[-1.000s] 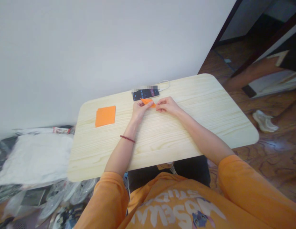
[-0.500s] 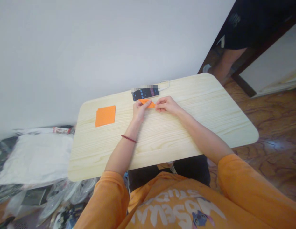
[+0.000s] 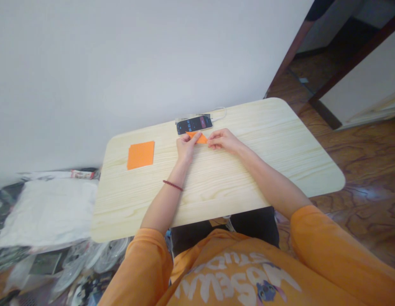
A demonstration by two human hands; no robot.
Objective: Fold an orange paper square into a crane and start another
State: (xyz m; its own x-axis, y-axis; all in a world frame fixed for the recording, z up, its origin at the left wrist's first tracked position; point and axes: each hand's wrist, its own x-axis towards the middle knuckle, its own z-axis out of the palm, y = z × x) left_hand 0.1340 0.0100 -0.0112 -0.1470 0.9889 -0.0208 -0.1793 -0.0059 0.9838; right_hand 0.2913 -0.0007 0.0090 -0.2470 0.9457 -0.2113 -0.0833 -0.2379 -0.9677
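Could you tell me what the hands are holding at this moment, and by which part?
Both hands pinch a folded orange paper: the left hand at its left end, the right hand at its right end.

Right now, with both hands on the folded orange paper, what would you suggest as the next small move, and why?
Probably run the left hand along the fold to press it flat while the right hand pins the other end. The folded orange paper lies on the table, pinched at each end by a hand, short of the phone; whether its crease is sharp cannot be told.
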